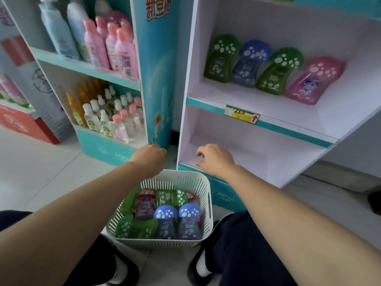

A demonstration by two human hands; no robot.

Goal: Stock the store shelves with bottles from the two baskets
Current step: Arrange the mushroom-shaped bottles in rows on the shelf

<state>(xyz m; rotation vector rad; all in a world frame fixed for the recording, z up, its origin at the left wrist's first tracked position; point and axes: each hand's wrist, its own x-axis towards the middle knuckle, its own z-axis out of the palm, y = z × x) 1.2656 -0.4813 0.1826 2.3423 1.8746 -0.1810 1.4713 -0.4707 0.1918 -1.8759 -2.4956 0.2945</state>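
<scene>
Head view: your left hand (151, 156) hangs over the far rim of the basket (208, 195), fingers curled under, so I cannot tell if it holds anything. Your right hand (214, 159), loosely curled and empty, is at the front edge of the lower shelf (257, 153). The bottles (167, 217) lie piled in the basket. Tugging one out may drag its neighbours; a bump could topple the leaning shelf row (268, 69).

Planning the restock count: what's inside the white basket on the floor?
The white basket holds two blue bottles, several green bottles and a pink bottle, all mushroom-capped. Anything beneath them is covered.
</scene>
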